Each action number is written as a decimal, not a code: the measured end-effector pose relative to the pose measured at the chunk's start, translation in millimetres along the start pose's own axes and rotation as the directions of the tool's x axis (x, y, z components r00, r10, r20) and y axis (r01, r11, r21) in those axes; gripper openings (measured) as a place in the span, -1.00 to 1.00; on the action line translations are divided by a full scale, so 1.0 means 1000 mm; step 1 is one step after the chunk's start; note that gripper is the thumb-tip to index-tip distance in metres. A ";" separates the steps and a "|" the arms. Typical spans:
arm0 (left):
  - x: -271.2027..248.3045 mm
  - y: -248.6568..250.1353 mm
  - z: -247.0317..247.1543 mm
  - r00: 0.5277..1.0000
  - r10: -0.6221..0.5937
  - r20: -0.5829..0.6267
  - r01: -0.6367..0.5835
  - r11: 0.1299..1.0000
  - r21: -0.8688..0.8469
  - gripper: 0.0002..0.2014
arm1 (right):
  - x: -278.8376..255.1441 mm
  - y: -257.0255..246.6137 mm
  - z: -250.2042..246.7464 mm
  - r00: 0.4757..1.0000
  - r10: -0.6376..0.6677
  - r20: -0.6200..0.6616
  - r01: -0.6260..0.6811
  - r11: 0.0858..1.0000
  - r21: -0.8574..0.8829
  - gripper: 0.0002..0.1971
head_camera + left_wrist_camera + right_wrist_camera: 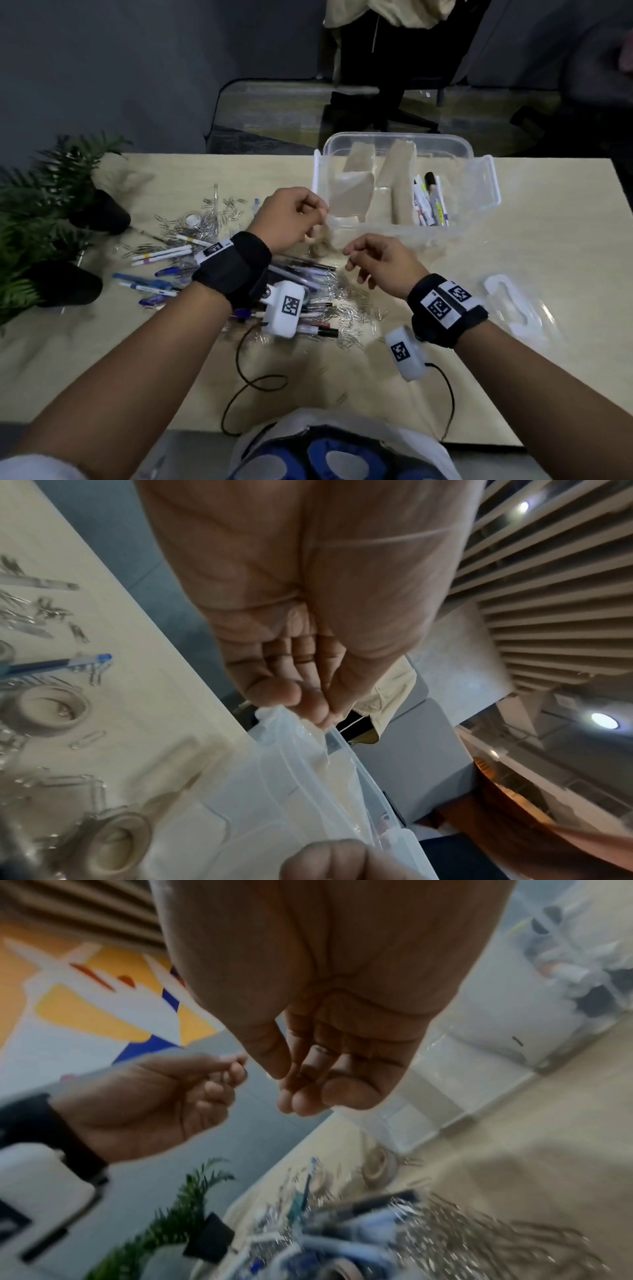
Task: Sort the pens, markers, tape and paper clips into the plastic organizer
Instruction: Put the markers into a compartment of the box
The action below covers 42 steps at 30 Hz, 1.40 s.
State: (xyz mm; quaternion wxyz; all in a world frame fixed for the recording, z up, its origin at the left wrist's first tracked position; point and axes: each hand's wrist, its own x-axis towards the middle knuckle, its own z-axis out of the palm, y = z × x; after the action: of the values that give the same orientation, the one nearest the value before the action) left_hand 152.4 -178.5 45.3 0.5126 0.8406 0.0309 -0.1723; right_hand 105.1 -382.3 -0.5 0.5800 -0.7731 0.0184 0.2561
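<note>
The clear plastic organizer (479, 205) stands at the back right of the table, with several markers (428, 202) in its right compartment. My left hand (317, 214) hovers at its front left corner (274, 723). Thumb and fingertips (315, 704) are pinched together on a thin pale sliver that looks like a paper clip; it is too small to be sure. My right hand (352, 260) hangs close by, its fingers (298, 1093) loosely curled and holding nothing. A tan tape roll (317, 243) lies on the table under the hands. Pens (164, 284) and paper clips (349, 308) lie heaped beneath my left wrist.
A second tape roll (193, 219) lies among clips at the back left. Two potted ferns (51, 205) fill the left edge. The organizer's clear lid (513, 308) rests at the right. A black cable (253, 383) loops near the front edge.
</note>
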 end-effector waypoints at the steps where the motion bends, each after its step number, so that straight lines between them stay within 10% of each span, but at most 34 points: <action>1: -0.005 -0.008 -0.005 1.000 -0.001 -0.008 0.001 1.000 -0.005 -0.95 | 0.001 0.004 0.007 1.000 0.005 0.016 -0.004 0.998 -0.062 -0.86; 8: -0.034 -0.083 -0.017 0.997 -0.065 0.032 0.055 0.963 0.263 -0.89 | 0.000 0.024 0.057 0.994 0.044 0.096 -0.004 0.923 -0.385 -0.82; 13: -0.067 -0.131 -0.008 0.981 -0.102 0.165 0.020 0.900 0.435 -0.86 | -0.004 0.046 0.085 0.965 0.056 0.258 0.149 0.692 -0.706 -0.84; 22: -0.094 -0.173 -0.010 0.995 -0.045 0.084 -0.012 0.811 0.585 -0.89 | -0.005 0.073 0.103 0.954 0.138 0.265 0.167 0.488 -0.857 -0.87; 36: -0.091 -0.182 -0.012 0.998 -0.051 0.043 0.017 0.822 0.570 -0.92 | -0.016 0.083 0.097 0.970 0.040 0.241 0.206 0.393 -0.896 -0.79; 42: -0.091 -0.186 -0.022 0.996 -0.061 -0.061 0.083 0.867 0.492 -0.91 | -0.012 0.076 0.087 0.973 0.000 0.231 0.191 0.562 -0.805 -0.79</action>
State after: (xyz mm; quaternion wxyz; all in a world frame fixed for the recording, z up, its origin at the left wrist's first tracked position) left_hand 30.2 -60.2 -75.1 0.2732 0.9455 0.0283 -0.1752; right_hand 37.5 -331.0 -79.7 0.1655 -0.9229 -0.2044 0.2811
